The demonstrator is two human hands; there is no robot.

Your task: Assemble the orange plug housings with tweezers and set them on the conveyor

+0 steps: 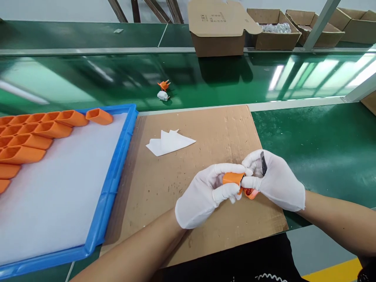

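Two white-gloved hands meet above a sheet of cardboard [158, 184] on a green workbench [308, 137]. The left hand [210, 194] grips an orange sleeve [232, 178] between its thumb and fingers. The right hand [274, 180], its thumb and fingers drawn together at the sleeve's right end, is closed around a slim dark tool [263, 163] that juts up beside the index finger. Just below the right fingertips shows a small red and orange part [251, 193]; whether it is joined to the sleeve cannot be told.

Beyond the left hand and a little to its left, white paper [169, 143] lies on the cardboard. Well to the left of both hands stands a blue tray [111, 172] with a white bottom, its far left filled with rows of hollow orange tubes [32, 141]; one more sits at the far end of the back row, near the tray's corner.

Farther ahead of the hands, past the cardboard, an orange plug [164, 85] with metal prongs lies just beside a white plug [163, 96]. Straight beyond the hands, on a raised shelf [88, 37], a printed carton [217, 46] stands left of an open box [277, 45] of small whitish pieces [276, 28].
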